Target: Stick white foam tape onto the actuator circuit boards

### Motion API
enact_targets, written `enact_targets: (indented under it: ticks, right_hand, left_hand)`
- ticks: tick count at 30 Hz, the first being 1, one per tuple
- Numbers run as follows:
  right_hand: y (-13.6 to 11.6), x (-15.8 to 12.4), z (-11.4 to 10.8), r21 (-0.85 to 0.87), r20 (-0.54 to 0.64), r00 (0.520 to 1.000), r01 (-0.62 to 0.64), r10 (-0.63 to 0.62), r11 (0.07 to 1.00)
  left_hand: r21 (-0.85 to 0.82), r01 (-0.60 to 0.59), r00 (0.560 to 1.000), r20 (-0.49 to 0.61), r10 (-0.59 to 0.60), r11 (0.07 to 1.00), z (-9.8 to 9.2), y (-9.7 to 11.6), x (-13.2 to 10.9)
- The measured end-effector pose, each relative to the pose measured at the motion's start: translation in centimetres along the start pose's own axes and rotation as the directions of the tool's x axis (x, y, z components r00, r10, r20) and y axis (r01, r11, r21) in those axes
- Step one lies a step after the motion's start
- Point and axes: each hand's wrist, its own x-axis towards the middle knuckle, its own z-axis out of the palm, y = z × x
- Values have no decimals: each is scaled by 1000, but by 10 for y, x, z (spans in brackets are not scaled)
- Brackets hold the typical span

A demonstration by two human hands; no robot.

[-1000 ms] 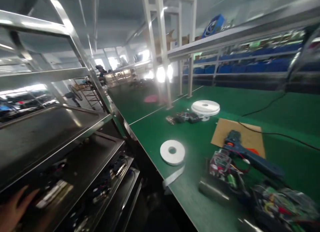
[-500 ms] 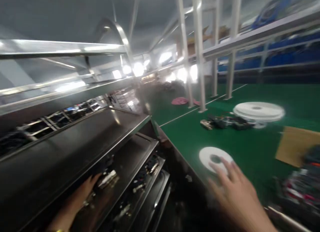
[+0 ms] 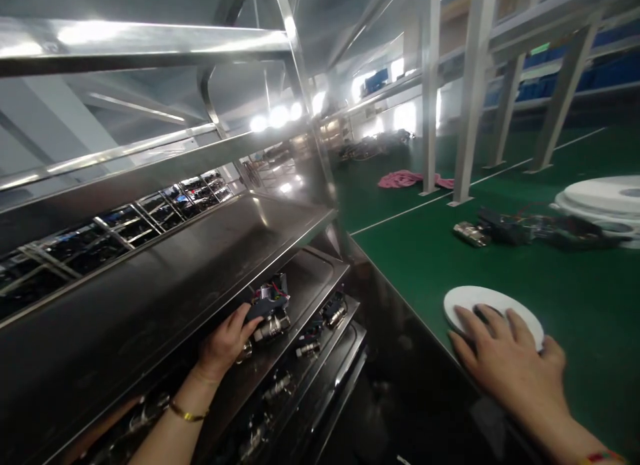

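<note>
My left hand (image 3: 225, 338) reaches into a shelf of the metal rack. Its thumb and fingers close on the black housing of a metal valve (image 3: 271, 326), which has loose coloured wires on top. The valve rests on the shelf among similar ones. On the right, my right hand (image 3: 510, 368) is open with fingers spread, holding nothing. It overlaps a white disc (image 3: 463, 298) with a centre hole on the green floor. Whether the fingers touch the disc, I cannot tell.
Lower shelves (image 3: 345, 305) of the rack hold several more valves. Its steel top rail (image 3: 165, 38) crosses the upper left. On the green floor (image 3: 400, 251) lie a wired valve (image 3: 470, 233), stacked white discs (image 3: 600, 195) and a pink cloth (image 3: 400, 179) near white table legs.
The view has swung left and steadied. My left hand now has its fingers closed on the valve's black housing. My right hand stays open near the white disc.
</note>
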Motion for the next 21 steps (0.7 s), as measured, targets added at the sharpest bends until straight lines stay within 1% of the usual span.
enact_targets:
  ticks: [3,5,7,11,16,19,21]
  right_hand:
    - [4,-5,3,24,-53,997,62,-60,998]
    - [4,-9,0,31,-84,992,92,-89,995]
    - [3,-13,-6,38,-111,988,114,-109,993]
    - [1,-17,-14,54,-173,977,134,-123,989]
    - [7,-27,-17,62,-246,948,224,-202,973]
    - [12,-41,-25,94,-241,939,272,-244,958]
    - [13,-53,-35,127,-238,933,304,-268,944]
  left_hand:
    - [52,-158,984,-80,161,986,-9,16,3]
    - [72,-228,965,-112,235,971,-14,28,4]
    - [81,-274,950,-131,283,958,-19,37,5]
    - [78,-326,930,-155,334,942,-26,50,7]
    - [32,-376,904,-210,373,926,-33,65,19]
    - [-14,-411,884,-252,395,912,-38,81,32]
    - [-48,-445,863,-289,414,894,-40,95,42]
